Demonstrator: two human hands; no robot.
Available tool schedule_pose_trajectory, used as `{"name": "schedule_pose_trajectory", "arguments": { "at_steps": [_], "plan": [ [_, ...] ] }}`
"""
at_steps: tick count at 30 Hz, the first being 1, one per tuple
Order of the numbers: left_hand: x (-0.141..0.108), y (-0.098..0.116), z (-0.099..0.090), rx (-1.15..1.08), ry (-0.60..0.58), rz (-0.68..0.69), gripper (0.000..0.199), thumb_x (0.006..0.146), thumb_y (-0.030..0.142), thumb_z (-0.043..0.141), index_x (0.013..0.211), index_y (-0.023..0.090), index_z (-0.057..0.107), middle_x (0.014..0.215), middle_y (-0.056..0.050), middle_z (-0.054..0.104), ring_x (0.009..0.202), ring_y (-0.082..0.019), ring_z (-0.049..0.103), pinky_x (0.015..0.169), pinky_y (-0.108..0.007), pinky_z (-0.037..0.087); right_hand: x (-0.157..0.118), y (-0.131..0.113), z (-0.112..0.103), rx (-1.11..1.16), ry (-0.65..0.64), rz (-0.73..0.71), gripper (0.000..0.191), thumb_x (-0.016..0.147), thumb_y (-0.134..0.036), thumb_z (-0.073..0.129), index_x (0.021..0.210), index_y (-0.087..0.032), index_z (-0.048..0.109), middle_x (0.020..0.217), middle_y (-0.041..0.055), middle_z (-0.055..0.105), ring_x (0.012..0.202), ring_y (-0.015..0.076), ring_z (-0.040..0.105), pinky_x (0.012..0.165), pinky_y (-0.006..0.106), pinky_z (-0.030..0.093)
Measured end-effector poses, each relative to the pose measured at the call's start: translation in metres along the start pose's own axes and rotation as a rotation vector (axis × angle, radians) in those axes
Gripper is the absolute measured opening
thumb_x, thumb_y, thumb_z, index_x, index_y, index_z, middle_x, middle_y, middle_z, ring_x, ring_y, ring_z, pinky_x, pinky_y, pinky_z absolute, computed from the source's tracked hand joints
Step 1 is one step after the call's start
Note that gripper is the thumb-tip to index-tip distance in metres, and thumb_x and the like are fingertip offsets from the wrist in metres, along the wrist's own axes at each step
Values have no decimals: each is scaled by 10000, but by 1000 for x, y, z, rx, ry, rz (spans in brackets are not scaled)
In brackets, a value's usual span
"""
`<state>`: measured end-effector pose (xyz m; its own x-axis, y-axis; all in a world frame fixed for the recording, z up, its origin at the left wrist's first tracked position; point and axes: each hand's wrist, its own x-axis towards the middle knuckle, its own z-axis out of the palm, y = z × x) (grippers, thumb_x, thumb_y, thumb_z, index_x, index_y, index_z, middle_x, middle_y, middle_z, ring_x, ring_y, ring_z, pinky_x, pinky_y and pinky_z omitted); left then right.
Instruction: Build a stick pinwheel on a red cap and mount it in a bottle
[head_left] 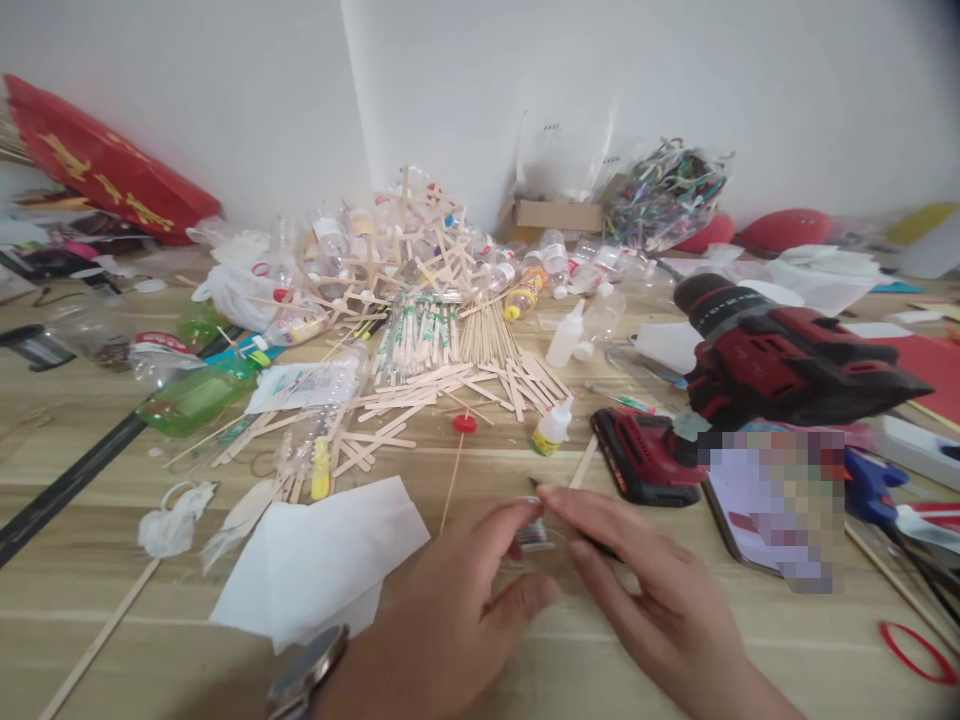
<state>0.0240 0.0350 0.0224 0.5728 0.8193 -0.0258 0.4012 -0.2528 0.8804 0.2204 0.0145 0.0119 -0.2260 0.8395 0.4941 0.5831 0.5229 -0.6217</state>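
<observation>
While the left hand [469, 585] pinches a small clear piece [535, 536], the right hand [652, 570] grips a dark, pointed tool [602, 548].
Between them, over the counter [592, 670], the piece is best held steady.

Bright, diffuse light; slight blur

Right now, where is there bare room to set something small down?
Bare tabletop shows between the right hand, the phone and the red ring; another patch lies between the white paper and the long stick at left. Craft sticks and bottles crowd toward the wall.
</observation>
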Motion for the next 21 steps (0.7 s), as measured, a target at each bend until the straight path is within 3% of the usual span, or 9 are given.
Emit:
{"name": "schedule_pose_trajectory", "arguments": {
  "at_steps": [2,4,8,12,13,15,17,19,21],
  "plan": [
    [-2,4,2,-252,-104,-36,348,934,367,491,1230,208,582,1016,-56,679,872,-192,622,772,-281,499,-2,-9,4,137,26,61,365,870,-144,607,1151,-362,690,1074,23,763,1026,230,699,887,344,574],
    [-3,5,5,-355,-150,-46,248,936,284,460,1036,182,663,894,-33,683,794,-161,618,712,-237,473,-2,-16,7,295,39,163,252,876,-230,639,1045,-385,744,975,21,781,951,234,716,810,327,599],
    [-6,6,11,-280,-65,-42,258,931,228,444,863,181,689,841,-13,684,779,-141,614,696,-211,443,0,-30,11,770,88,482,92,836,-407,693,834,-337,753,779,12,770,687,180,707,639,273,592],
    [-10,-1,5,-123,-74,-22,281,955,288,437,924,235,712,919,-10,706,863,-163,642,797,-237,468,2,-37,12,1048,92,716,250,756,-447,767,869,-279,621,690,-22,734,493,116,614,512,240,511],
    [-10,-5,-1,-51,-38,-15,263,951,303,450,1000,248,703,1009,-17,702,934,-177,641,850,-250,467,2,-36,14,1045,77,740,290,750,-450,773,900,-276,595,677,-29,726,471,106,591,500,234,488],
    [-9,-16,-23,190,151,3,354,938,359,466,1246,240,593,1216,-65,650,1087,-225,603,938,-300,449,2,-33,17,1006,25,780,364,737,-466,779,957,-261,573,668,-26,720,479,105,577,512,237,466],
    [-5,-28,-55,539,389,-11,402,932,399,437,1230,185,602,1246,-126,632,1173,-299,548,1027,-398,382,0,-29,21,975,-52,811,424,722,-493,778,993,-235,581,677,-6,722,513,119,587,539,254,462],
    [1,-37,-91,845,527,-141,415,929,377,401,1172,120,619,1206,-189,633,1177,-364,527,1029,-472,353,-3,-26,26,963,-133,826,439,718,-507,774,995,-217,596,695,9,727,533,124,591,562,264,462],
    [9,-43,-122,1037,550,-334,449,921,376,383,1173,67,590,1153,-245,634,1133,-410,546,978,-507,376,-7,-25,30,957,-201,828,416,726,-518,761,958,-211,604,725,20,737,545,122,586,577,265,464]
  ]
}}
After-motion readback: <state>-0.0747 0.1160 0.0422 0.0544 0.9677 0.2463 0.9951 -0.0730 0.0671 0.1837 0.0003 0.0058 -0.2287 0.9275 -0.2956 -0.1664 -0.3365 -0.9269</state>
